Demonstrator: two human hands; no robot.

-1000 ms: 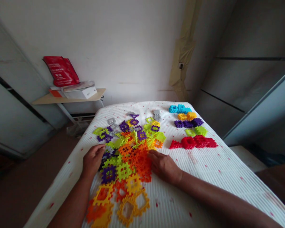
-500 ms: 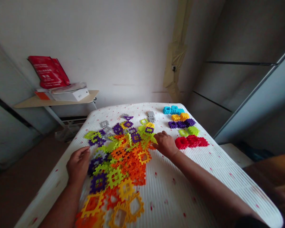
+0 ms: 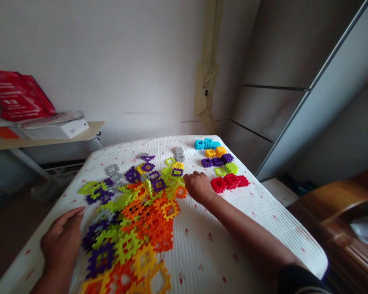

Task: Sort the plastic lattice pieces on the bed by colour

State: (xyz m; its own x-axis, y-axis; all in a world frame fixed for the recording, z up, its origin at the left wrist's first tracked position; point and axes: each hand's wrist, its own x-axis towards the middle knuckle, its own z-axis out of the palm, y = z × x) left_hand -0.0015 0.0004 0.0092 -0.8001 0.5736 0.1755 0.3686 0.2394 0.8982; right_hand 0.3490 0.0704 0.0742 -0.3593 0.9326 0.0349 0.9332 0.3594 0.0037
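A: How does the left hand point(image 3: 63, 237) stand?

B: Loosely open, its fingers stretched forward and slightly bent, just beside the left edge of the pile point(image 3: 147, 218) of notched plastic pieces.

A: And the right hand point(image 3: 199, 187)?

B: Its fingers are curled, knuckles up, at the far right edge of the pile, close to the lime pieces and an orange piece point(image 3: 180, 192). The fingertips are hidden, so whether they grip a piece cannot be told.

A: Where does everything lie?

B: The pile spreads over the white cloth point(image 3: 208, 249), between the two hands and toward the person. Beyond the right hand stand sorted groups: red row point(image 3: 231, 182), lime group point(image 3: 231, 168), purple row point(image 3: 217, 161), yellow group point(image 3: 216, 152), blue row point(image 3: 207, 144).

A: Any writing?

B: The red bag point(image 3: 18, 96) carries pale lettering, too blurred to read. The white box point(image 3: 73, 128) has small dark marks, equally illegible.
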